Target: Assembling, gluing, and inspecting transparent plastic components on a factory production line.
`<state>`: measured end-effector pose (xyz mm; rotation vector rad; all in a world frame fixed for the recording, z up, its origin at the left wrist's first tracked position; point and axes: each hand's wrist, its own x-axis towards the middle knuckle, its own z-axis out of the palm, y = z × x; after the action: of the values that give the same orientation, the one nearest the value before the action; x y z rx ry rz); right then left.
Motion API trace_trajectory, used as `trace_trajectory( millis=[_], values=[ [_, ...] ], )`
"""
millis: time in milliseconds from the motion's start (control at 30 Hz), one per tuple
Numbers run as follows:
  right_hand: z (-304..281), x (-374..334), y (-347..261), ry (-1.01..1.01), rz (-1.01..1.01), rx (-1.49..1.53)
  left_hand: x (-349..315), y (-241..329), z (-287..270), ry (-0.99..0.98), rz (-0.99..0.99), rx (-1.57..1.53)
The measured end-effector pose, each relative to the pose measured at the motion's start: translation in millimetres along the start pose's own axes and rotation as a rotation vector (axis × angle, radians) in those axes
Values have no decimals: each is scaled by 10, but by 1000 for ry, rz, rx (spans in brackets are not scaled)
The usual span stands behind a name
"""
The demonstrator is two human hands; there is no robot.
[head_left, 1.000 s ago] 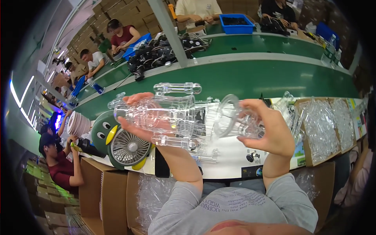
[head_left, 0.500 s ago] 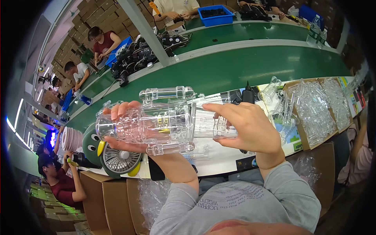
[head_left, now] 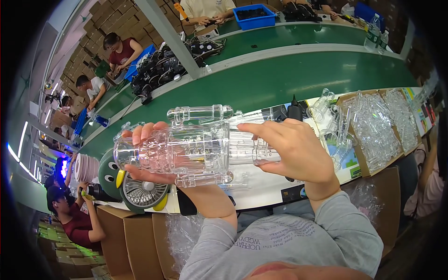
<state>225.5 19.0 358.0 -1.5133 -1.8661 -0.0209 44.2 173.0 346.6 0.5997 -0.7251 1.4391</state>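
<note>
A clear plastic body (head_left: 198,149), roughly cylindrical with a narrower rounded left end, is held above the bench, lying sideways. My left hand (head_left: 147,131) wraps around its left end from beneath, fingers on the far side and thumb on the near side; the palm shows through the plastic. Clear tube-like arms run along both sides, a far tube (head_left: 198,113) and a near tube (head_left: 204,179). At the right end, my right hand (head_left: 301,151) closes its fingers and thumb around clear stepped parts (head_left: 263,153). Their exact joint with the body is hard to make out through the reflections.
Left of centre lies a penguin-shaped fan (head_left: 147,185). A black pointed-tip bottle (head_left: 295,111) stands beyond my right hand, beside loose clear parts (head_left: 322,112). Farther right is a cardboard tray (head_left: 359,156) of clear pieces. Co-workers sit across the green bench (head_left: 280,70).
The clear body has turned slightly, so its right-end rim shows less. Both hands keep nearly the same hold and place.
</note>
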Motion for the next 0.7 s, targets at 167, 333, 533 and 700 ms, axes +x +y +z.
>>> trace_trajectory(
  millis=[167, 333, 533, 700],
  values=[
    [33, 12, 21, 36, -55, 28, 6, -18, 49, 51, 0, 10],
    [64, 47, 14, 71, -124, 48, -1, 9, 42, 31, 3, 18],
    [212, 105, 64, 21, -147, 14, -77, 268, 168, -60, 64, 291],
    [239, 108, 22, 66, -277, 87, -342, 318, 678, -178, 298, 508]
  ],
)
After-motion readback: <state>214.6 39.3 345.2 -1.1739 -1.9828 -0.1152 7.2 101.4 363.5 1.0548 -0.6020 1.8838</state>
